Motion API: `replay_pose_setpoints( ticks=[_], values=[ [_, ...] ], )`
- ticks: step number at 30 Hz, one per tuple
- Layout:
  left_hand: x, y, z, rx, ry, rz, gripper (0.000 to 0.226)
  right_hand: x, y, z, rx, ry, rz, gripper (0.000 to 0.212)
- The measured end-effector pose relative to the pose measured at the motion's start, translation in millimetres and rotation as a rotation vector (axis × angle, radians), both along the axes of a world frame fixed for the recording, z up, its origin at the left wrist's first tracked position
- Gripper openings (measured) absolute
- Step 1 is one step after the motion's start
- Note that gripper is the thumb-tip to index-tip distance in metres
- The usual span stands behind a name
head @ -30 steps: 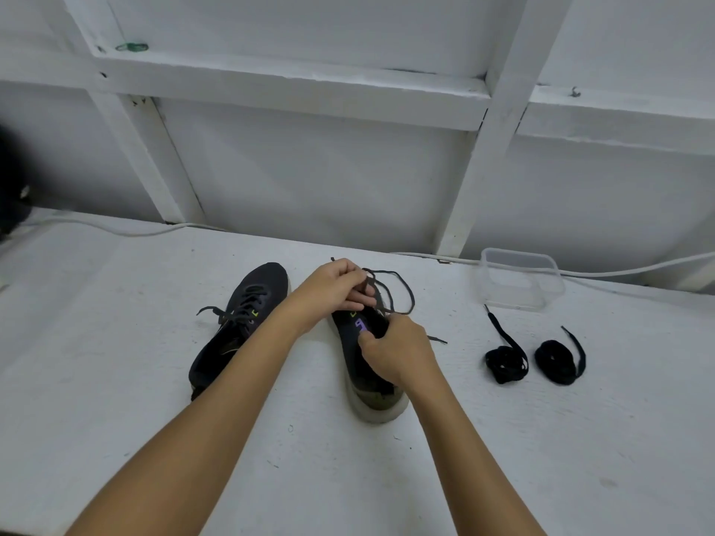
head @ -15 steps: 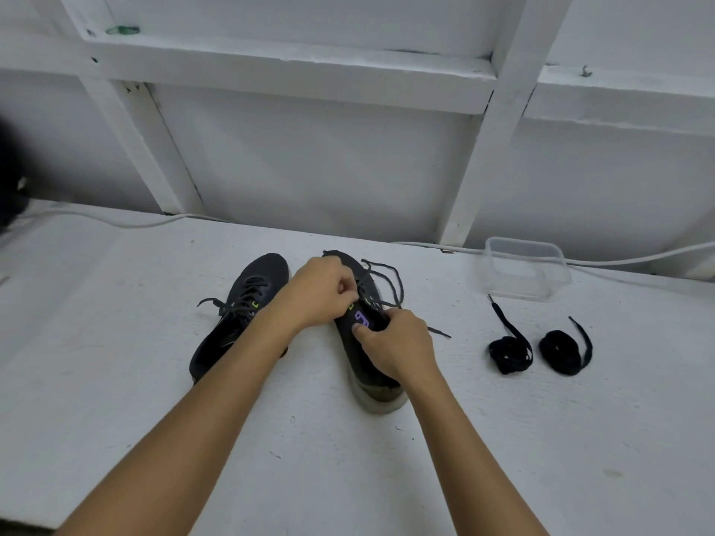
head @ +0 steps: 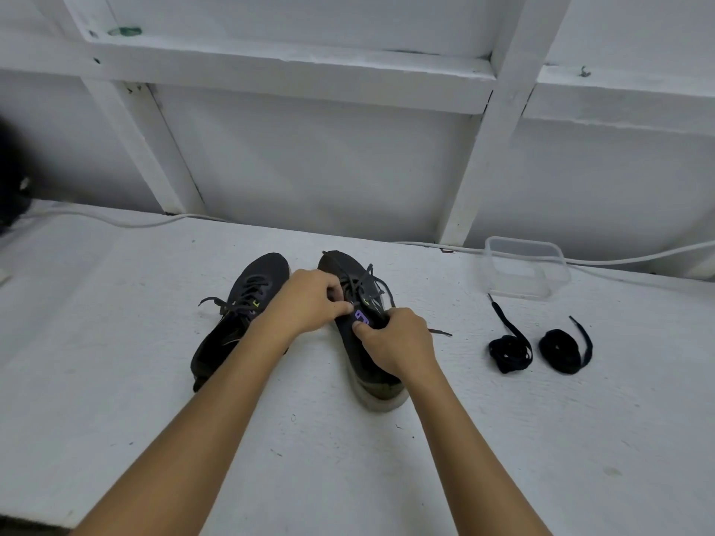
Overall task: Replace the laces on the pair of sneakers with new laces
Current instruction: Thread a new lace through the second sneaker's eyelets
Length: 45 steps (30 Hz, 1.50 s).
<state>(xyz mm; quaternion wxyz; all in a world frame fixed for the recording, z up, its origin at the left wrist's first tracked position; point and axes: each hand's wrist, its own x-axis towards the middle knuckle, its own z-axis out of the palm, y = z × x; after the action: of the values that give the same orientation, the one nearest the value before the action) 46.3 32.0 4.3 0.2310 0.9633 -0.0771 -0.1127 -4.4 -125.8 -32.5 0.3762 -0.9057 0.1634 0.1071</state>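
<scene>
Tabletop point(head: 116, 381): white, rough-painted surface; a white framed wall is seen behind it.
Cable point(head: 116, 222): a white cable is laid along the back edge of the tabletop.
Left sneaker point(head: 236, 323): dark, placed left of centre, toe pointed away; its dark lace is threaded, with one loose end spread to the left. The left forearm is seen crossing over its right side.
Left hand point(head: 309, 303): positioned over the lacing of the right sneaker; grip narrow, fingers curled and pinched on the old lace.
Right sneaker point(head: 358, 342): dark with a pale sole, stood at centre, toe away; a purple mark is seen on the tongue.
Old lace point(head: 367, 284): dark, loosened, looped above the upper eyelets; one end is trailed onto the tabletop to the right of the shoe.
Right hand point(head: 398, 346): rested on the tongue area and right side of the right sneaker; grip closed on the shoe, thumb pressed beside the purple mark.
New laces point(head: 510, 352): two black coiled bundles, laid side by side, apart from the sneakers, on the right of the tabletop.
Plastic container point(head: 522, 270): clear, set behind the new laces, near the wall.
</scene>
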Motion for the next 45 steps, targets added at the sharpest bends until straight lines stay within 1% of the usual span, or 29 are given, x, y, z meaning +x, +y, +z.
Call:
replay_pose_setpoints(
  ticks=[1, 2, 4, 5, 6, 7, 9, 11, 13, 15, 16, 17, 18, 20, 21, 22, 23, 24, 26, 27, 28, 31, 35, 37, 38, 39, 40, 43, 45],
  values=[
    [1, -2, 4, 0.027, 0.016, -0.030, 0.015, 0, 0, 0, -0.002, 0.000, -0.001, 0.043],
    [1, -3, 10, -0.054, 0.063, -0.047, 0.014, 0, 0, 0, -0.007, -0.001, -0.002, 0.043],
    [-5, -6, 30, -0.527, 0.239, -0.031, 0.015, -1, -1, 2, -0.013, -0.003, 0.003, 0.041],
    [-6, -5, 39, -0.738, 0.278, 0.006, 0.016, -1, -1, 2, -0.011, -0.003, 0.005, 0.041],
    [-5, -3, 46, -0.796, 0.242, 0.050, 0.017, -1, 0, 2, -0.008, -0.002, 0.006, 0.040],
    [-2, -1, 48, -0.694, 0.145, 0.087, 0.017, -1, 0, 3, -0.007, 0.000, 0.006, 0.040],
    [3, -2, 43, -0.298, -0.020, 0.121, 0.017, -2, 0, 4, -0.009, 0.003, 0.007, 0.040],
    [2, -6, 35, -0.005, 0.023, 0.080, 0.023, -2, 0, 3, -0.009, 0.003, 0.007, 0.040],
    [2, -9, 21, 0.136, 0.119, 0.039, 0.026, -2, 0, 2, -0.006, 0.003, 0.004, 0.042],
    [3, -8, 11, 0.157, 0.163, 0.002, 0.018, -3, 0, 2, -0.004, -0.002, -0.001, 0.043],
    [3, -6, 10, 0.073, 0.176, -0.015, 0.015, -3, 0, 3, -0.004, -0.005, -0.001, 0.043],
    [3, -5, 10, -0.119, 0.195, -0.013, 0.014, -4, 0, 4, 0.000, -0.004, -0.001, 0.042],
    [0, -5, 15, -0.428, 0.236, 0.011, 0.012, -4, -1, 5, 0.008, 0.000, -0.001, 0.040],
    [-2, -2, 28, -1.171, 0.320, 0.126, 0.014, -5, -1, 6, 0.028, 0.010, -0.003, 0.040],
    [-1, 1, 33, -1.403, 0.335, 0.170, 0.015, -5, -1, 6, 0.032, 0.011, -0.003, 0.041],
    [-1, 4, 38, -1.469, 0.331, 0.184, 0.018, -5, -1, 6, 0.028, 0.010, -0.002, 0.041],
    [-2, 6, 40, -1.372, 0.297, 0.181, 0.020, -5, -1, 6, 0.020, 0.009, -0.001, 0.042],
    [-2, 7, 41, -1.119, 0.227, 0.164, 0.023, -5, -1, 5, 0.012, 0.007, -0.001, 0.042],
    [-3, 7, 32, -0.441, 0.077, 0.124, 0.031, -4, 0, 4, 0.006, 0.007, -0.005, 0.043],
    [-3, 6, 25, -0.196, 0.015, 0.118, 0.036, -4, 0, 4, 0.003, 0.006, -0.007, 0.043],
    [-3, 6, 18, -0.072, -0.015, 0.118, 0.041, -4, 0, 4, 0.004, 0.002, -0.007, 0.044],
    [-3, 5, 4, -0.001, -0.004, 0.068, 0.039, -6, 0, 3, 0.045, -0.055, -0.010, 0.041],
    [-5, 3, -1, 0.242, -0.051, -0.024, 0.026, -11, 0, 7, 0.113, -0.164, -0.027, 0.052],
    [-4, 2, -6, 0.226, -0.048, -0.081, 0.027, -12, 1, 9, 0.123, -0.166, -0.022, 0.049],
    [-3, 2, -6, 0.122, -0.021, -0.098, 0.027, -12, 0, 9, 0.124, -0.165, -0.020, 0.047],
    [-2, 1, -3, -0.058, 0.016, -0.081, 0.029, -12, 0, 9, 0.119, -0.162, -0.021, 0.044],
    [-1, 0, 2, -0.304, 0.070, -0.023, 0.031, -12, 0, 10, 0.114, -0.161, -0.021, 0.042],
    [0, 1, 26, -1.189, 0.220, 0.203, 0.029, -12, 0, 10, 0.112, -0.161, -0.015, 0.036],
    [-1, 6, 44, -1.608, 0.303, 0.201, 0.030, -12, 0, 10, 0.108, -0.157, -0.010, 0.037]
  ],
)
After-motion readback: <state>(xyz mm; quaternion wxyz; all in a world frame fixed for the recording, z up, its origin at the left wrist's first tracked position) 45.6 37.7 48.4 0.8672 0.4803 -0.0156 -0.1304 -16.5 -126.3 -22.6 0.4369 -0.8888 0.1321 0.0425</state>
